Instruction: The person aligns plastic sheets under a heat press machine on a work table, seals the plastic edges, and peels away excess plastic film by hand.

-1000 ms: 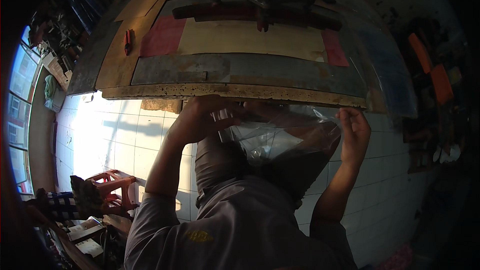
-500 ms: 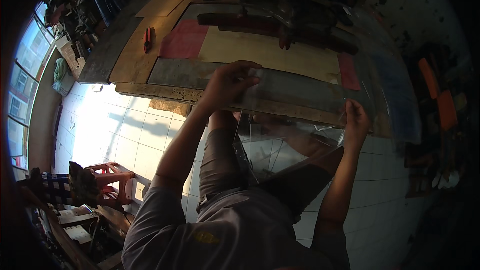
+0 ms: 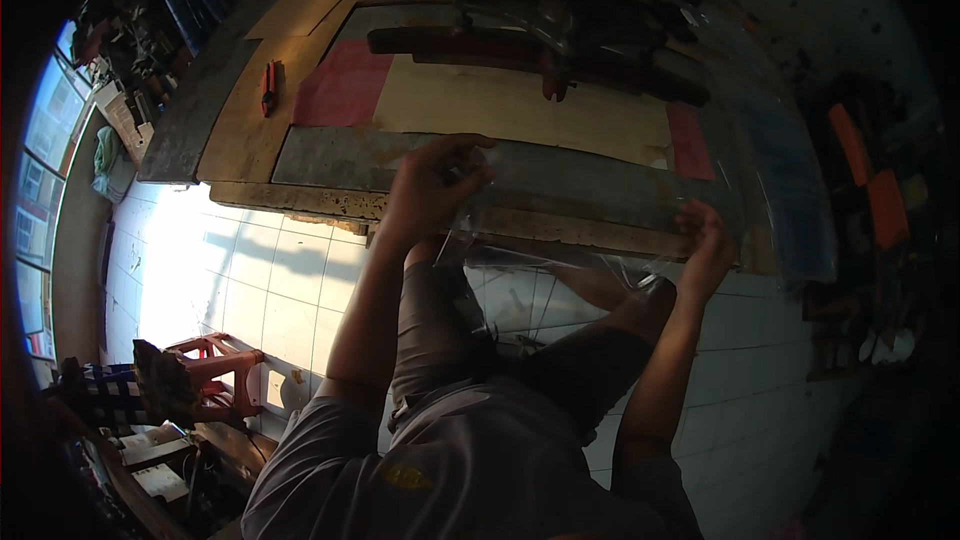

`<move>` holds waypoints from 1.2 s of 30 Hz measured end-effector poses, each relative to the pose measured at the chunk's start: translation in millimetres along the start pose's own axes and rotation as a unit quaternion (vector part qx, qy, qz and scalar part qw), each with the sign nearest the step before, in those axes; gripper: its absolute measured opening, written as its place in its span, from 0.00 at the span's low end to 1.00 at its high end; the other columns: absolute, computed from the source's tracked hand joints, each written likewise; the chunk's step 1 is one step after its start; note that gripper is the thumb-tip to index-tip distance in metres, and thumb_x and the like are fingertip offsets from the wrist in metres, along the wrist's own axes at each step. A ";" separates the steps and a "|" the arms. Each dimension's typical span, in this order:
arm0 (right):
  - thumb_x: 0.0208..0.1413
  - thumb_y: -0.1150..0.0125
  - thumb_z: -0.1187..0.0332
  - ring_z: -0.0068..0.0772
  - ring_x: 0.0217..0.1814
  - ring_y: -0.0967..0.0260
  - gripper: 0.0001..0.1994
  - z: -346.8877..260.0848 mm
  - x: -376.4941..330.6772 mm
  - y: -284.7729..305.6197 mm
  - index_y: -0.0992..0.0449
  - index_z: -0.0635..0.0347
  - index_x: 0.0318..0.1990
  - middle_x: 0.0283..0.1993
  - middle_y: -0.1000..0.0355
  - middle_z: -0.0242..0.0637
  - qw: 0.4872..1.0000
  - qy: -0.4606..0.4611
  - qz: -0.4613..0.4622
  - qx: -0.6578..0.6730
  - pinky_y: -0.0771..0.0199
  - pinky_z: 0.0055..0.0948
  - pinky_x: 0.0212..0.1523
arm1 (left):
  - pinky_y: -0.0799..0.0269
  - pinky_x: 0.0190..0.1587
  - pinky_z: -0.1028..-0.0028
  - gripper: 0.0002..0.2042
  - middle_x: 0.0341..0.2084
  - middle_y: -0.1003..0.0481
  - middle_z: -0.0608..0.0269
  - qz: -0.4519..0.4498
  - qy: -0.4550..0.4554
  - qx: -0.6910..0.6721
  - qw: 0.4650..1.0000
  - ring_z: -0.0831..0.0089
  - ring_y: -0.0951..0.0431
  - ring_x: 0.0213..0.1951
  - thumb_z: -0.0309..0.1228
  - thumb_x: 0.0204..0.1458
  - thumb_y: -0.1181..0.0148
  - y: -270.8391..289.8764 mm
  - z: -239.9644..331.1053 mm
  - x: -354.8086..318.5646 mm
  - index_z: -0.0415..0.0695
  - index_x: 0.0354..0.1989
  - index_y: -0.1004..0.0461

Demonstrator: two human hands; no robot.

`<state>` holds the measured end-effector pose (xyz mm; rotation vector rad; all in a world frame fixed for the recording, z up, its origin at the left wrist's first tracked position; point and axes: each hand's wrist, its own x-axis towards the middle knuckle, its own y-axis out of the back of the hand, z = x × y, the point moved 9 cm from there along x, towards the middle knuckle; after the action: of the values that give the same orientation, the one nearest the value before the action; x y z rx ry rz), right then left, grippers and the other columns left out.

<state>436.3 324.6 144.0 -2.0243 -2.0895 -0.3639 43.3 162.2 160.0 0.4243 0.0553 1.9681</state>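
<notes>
Where the white tiled floor (image 3: pixel 250 280) catches hard sunlight from the windows (image 3: pixel 40 150) at the left, a long wooden workbench (image 3: pixel 250 135) spans the upper part of the view, its top covered by a grey strip (image 3: pixel 340 155), a tan board (image 3: pixel 520 105) and two red patches (image 3: pixel 345 85), one at each end of the board. One dark bar-shaped tool (image 3: pixel 520 45) lies across the back of the bench, and one small red-handled tool (image 3: pixel 268 85) sits near the left end. One red stool (image 3: pixel 215 375) stands on the tiles at lower left, beside cluttered shelves.

Held over the bench's front edge is one clear plastic sheet (image 3: pixel 590 200), glossy, creased and see-through, so the bench and tiles show through it. Its far edge is hard to trace in the dim light. The left hand (image 3: pixel 435 185) pinches the sheet's upper left part with curled fingers; the right hand (image 3: pixel 705 240) grips its lower right edge, fingers closed on the film. Both hands are well apart.
</notes>
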 end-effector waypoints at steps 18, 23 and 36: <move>0.72 0.52 0.65 0.31 0.45 0.20 0.19 -15.4 -6.4 -10.7 0.19 0.71 0.56 0.46 0.17 0.43 0.994 0.025 -0.038 -0.096 0.23 0.30 0.48 | 0.20 0.44 0.78 0.17 0.46 0.17 0.65 0.006 0.022 0.018 1.000 0.83 0.19 0.43 0.20 0.57 0.30 1.4 -3.3 -1.3 0.40 0.55 0.21; 0.73 0.52 0.64 0.32 0.45 0.20 0.19 -5.7 -2.0 -5.6 0.19 0.72 0.55 0.46 0.17 0.44 0.996 0.021 -0.071 0.053 0.23 0.30 0.49 | 0.20 0.45 0.78 0.17 0.49 0.18 0.65 0.001 0.025 0.000 1.000 0.83 0.19 0.44 0.19 0.57 0.30 -0.4 -4.5 -0.8 0.40 0.56 0.21; 0.71 0.49 0.66 0.33 0.43 0.19 0.18 -8.0 -3.4 -8.6 0.18 0.71 0.53 0.46 0.17 0.43 0.999 -0.014 -0.040 0.001 0.23 0.29 0.49 | 0.22 0.43 0.79 0.17 0.42 0.17 0.67 0.011 0.013 0.017 1.000 0.85 0.20 0.41 0.21 0.57 0.29 1.7 4.0 -2.6 0.41 0.55 0.20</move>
<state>427.7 318.7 150.3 -1.9607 -2.1906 -0.3473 44.1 158.5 163.5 0.4222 0.1005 1.9963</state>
